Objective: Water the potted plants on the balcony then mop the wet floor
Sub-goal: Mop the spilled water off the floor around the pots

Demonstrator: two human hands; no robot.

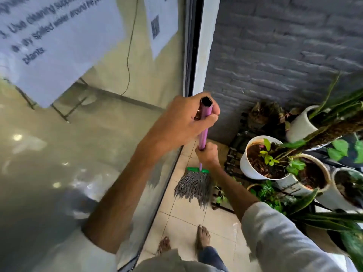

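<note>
I hold a mop with a purple handle (203,134) upright over the beige tiled balcony floor (182,216). My left hand (184,120) grips the handle's top end. My right hand (208,156) grips it lower down, just above the green clamp. The grey string mop head (193,186) rests on the tiles close to the glass door. Potted plants stand to the right: a white pot with dark soil (261,160), a second pot (314,173) beside it and a tall white pot (302,122) behind.
A glass sliding door (98,134) with taped paper sheets runs along the left. A grey brick wall (275,46) closes the far end. Long green leaves (334,218) reach over the floor at right. My bare feet (203,238) stand on the tiles below the mop.
</note>
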